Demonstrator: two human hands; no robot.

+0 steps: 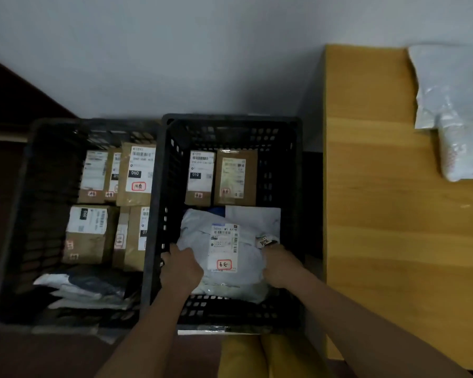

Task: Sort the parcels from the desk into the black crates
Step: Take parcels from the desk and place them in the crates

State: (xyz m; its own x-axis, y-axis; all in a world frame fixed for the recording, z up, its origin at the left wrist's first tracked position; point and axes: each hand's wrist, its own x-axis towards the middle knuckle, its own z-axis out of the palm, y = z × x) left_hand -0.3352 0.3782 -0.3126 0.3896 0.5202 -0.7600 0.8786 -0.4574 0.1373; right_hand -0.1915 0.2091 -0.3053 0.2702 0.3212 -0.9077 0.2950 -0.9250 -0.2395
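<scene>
Beside the desk (380,214), a grey mailer bag (230,257) is being gripped at its left and right edges by the left hand (182,268) and right hand (280,266), against the right crate (159,214)'s near wall.

The room was dim and the picture soft and grainy throughout. The left black crate (66,214) sank into deep shadow, its contents murky. The wooden desk (380,200) caught the most light. Wide-angle bending curved the edges, and label print was unreadable.
</scene>
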